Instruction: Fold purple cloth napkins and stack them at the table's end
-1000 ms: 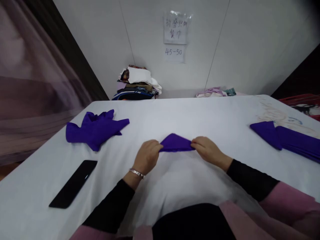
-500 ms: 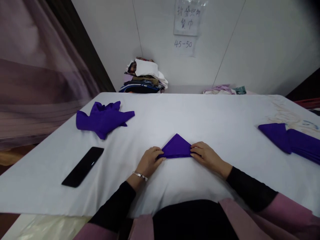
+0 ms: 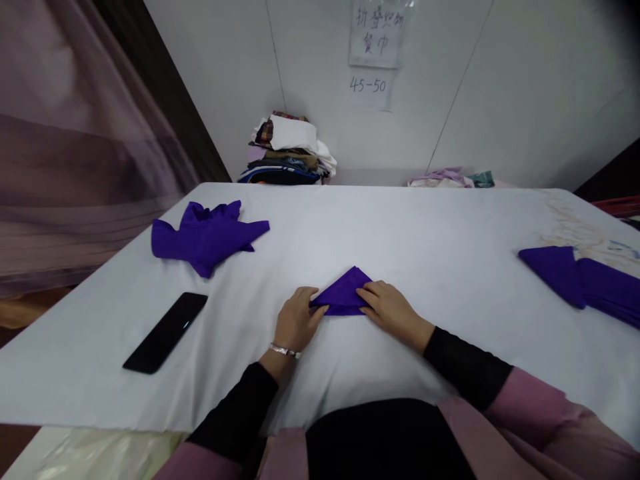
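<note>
A purple cloth napkin (image 3: pixel 343 291), folded into a layered triangle with its tip pointing away from me, lies on the white-covered table (image 3: pixel 400 233). My left hand (image 3: pixel 297 317) pinches its left corner between thumb and fingers. On the right side, the fingers of my right hand (image 3: pixel 387 310) are closed on the cloth and cover its right corner. A second purple napkin (image 3: pixel 205 237) lies crumpled at the far left. Several folded purple napkins (image 3: pixel 610 288) are laid out at the right edge, the nearest one showing a pointed end.
A black phone (image 3: pixel 166 332) rests on the table at left. Behind the table's far edge stands a pile of folded clothes (image 3: pixel 290 150), with more cloth (image 3: pixel 443 177) to its right. Handwritten paper (image 3: pixel 380 33) hangs on the wall. A sheer curtain (image 3: pixel 75 147) drapes on the left.
My right hand has moved left across the napkin, from its right corner inward. My left hand has shifted slightly left with its corner, and the fold's outline now reaches farther left.
</note>
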`<action>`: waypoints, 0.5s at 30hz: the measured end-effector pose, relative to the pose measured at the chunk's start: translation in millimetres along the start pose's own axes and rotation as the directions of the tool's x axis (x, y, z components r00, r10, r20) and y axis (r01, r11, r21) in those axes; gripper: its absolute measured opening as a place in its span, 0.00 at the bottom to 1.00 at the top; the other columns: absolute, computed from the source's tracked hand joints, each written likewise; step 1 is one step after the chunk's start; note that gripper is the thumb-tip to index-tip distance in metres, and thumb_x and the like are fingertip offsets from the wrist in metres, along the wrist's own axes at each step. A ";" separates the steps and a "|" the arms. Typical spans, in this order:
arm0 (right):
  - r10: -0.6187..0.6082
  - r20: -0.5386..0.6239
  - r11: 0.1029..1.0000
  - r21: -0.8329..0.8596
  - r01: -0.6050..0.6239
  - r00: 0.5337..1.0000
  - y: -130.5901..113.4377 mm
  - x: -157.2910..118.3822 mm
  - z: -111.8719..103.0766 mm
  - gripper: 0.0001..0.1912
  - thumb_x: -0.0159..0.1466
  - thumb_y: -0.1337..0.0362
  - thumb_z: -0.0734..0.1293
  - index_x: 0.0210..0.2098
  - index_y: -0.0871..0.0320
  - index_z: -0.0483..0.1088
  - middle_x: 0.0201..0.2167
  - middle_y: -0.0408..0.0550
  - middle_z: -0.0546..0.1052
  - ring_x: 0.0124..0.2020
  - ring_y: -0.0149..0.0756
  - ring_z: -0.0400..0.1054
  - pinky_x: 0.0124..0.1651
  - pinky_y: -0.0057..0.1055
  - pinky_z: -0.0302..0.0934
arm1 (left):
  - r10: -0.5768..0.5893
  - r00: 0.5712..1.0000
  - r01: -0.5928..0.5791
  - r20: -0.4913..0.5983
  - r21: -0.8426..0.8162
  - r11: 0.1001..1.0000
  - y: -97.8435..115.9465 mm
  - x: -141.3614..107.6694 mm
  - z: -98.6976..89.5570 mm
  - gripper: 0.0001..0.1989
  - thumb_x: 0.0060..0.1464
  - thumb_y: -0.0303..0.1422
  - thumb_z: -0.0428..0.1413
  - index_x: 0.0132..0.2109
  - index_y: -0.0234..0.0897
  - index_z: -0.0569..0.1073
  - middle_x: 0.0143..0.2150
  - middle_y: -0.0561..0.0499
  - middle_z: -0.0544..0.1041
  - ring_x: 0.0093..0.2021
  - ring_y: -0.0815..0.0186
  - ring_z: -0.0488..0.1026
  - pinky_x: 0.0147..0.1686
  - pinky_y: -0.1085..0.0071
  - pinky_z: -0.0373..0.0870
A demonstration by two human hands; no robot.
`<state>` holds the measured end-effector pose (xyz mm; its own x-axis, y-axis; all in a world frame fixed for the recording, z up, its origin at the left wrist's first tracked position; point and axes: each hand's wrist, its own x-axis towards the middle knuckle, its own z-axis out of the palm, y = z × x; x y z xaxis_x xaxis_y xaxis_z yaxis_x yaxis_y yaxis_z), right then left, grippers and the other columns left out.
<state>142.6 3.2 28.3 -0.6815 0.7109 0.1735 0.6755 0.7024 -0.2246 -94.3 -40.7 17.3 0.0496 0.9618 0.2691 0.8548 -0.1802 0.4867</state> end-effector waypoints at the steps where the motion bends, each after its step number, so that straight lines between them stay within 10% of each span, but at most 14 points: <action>1: 0.001 0.006 1.000 -0.007 -0.001 1.000 -2.4 2.8 0.4 0.16 0.64 0.62 0.60 0.51 0.60 0.66 0.46 0.56 0.69 0.44 0.43 0.61 0.45 0.39 0.59 | -0.041 0.999 0.041 -0.005 0.022 0.999 -1.2 -2.4 -0.4 0.18 0.51 0.37 0.56 0.48 0.38 0.65 0.45 0.47 0.72 0.40 0.63 0.71 0.41 0.66 0.66; 15: 0.111 -0.124 0.921 0.386 -0.055 0.986 7.4 19.3 17.3 0.15 0.63 0.69 0.58 0.48 0.54 0.68 0.41 0.47 0.73 0.43 0.36 0.66 0.45 0.34 0.62 | -0.138 0.986 0.144 -0.090 0.071 0.987 0.2 -11.7 10.2 0.17 0.45 0.40 0.60 0.41 0.39 0.68 0.45 0.47 0.72 0.46 0.58 0.68 0.45 0.59 0.63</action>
<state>129.6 21.5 13.5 -0.5621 0.7835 0.2649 0.5509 0.5936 -0.5866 -89.4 -50.0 5.8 -0.1155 0.9549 0.2736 0.8873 -0.0246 0.4605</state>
